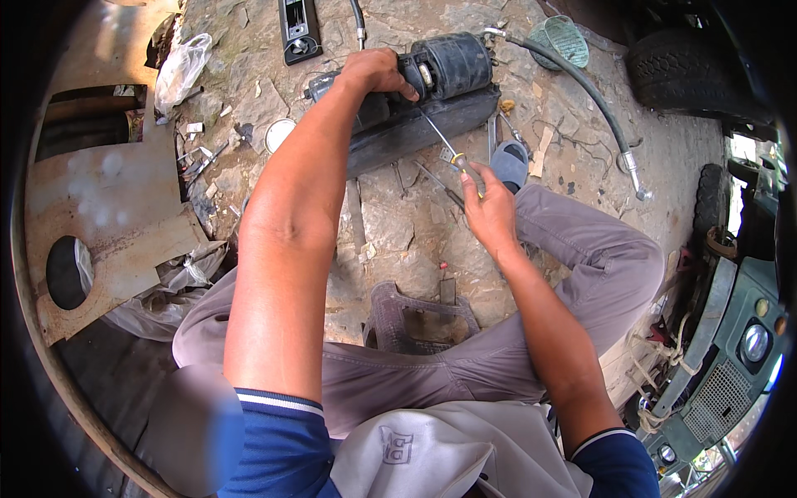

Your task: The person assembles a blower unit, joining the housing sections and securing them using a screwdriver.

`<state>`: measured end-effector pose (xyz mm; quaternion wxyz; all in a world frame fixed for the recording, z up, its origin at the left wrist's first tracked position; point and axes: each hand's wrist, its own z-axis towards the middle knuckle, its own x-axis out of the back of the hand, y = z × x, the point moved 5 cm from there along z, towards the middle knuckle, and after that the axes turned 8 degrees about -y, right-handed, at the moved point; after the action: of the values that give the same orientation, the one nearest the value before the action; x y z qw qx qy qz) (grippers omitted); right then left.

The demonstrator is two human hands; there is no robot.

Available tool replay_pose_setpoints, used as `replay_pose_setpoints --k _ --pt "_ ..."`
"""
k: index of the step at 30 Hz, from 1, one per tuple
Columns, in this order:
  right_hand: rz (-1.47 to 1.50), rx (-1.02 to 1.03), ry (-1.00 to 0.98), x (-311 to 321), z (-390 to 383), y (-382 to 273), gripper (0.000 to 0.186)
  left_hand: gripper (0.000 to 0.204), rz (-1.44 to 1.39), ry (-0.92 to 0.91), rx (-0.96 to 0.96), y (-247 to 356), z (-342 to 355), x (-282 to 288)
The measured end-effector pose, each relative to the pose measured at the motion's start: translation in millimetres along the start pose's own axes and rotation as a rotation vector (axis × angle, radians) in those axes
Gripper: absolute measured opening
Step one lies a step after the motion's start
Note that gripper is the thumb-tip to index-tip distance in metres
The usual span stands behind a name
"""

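My left hand point(378, 75) grips the front of a black cylindrical motor-like assembly point(455, 62), which rests along a long dark tank or bar point(390, 143) on the dusty rock-like ground. My right hand point(486, 199) is closed on the handle of a screwdriver point(442, 136), its shaft pointing up-left to the assembly just below my left fingers; the tip's exact contact is too small to tell. Beneath the screwdriver lie another thin dark tool point(440, 185) and some metal wrenches point(491, 130). A black hose point(573, 70) with metal fittings runs from beside the assembly toward the right.
A black rectangular part point(299, 29), a greenish round container point(548, 41), a white lid point(281, 133) and scattered scraps surround me. Worn boards point(100, 199) and plastic bags point(183, 62) are left. A tire point(681, 70) and green vehicle front point(722, 373) are right. A plastic stool point(390, 303) lies between my legs.
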<state>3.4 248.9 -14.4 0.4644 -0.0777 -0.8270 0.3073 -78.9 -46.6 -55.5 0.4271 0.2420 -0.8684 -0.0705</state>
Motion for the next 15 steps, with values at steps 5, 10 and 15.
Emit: replay_pose_setpoints --k 5,10,15 --pt "-0.323 0.157 0.008 5.3 -5.2 -26.4 0.036 0.078 -0.017 0.013 -0.003 5.2 -5.8 0.9" --pt "1.139 -0.608 -0.381 -2.6 18.5 -0.7 0.032 0.079 -0.029 -0.005 0.012 2.4 -4.3 2.5" --pt "0.447 -0.265 -0.269 3.8 13.5 -15.1 0.038 0.081 -0.007 -0.003 -0.003 0.1 -2.1 1.7"
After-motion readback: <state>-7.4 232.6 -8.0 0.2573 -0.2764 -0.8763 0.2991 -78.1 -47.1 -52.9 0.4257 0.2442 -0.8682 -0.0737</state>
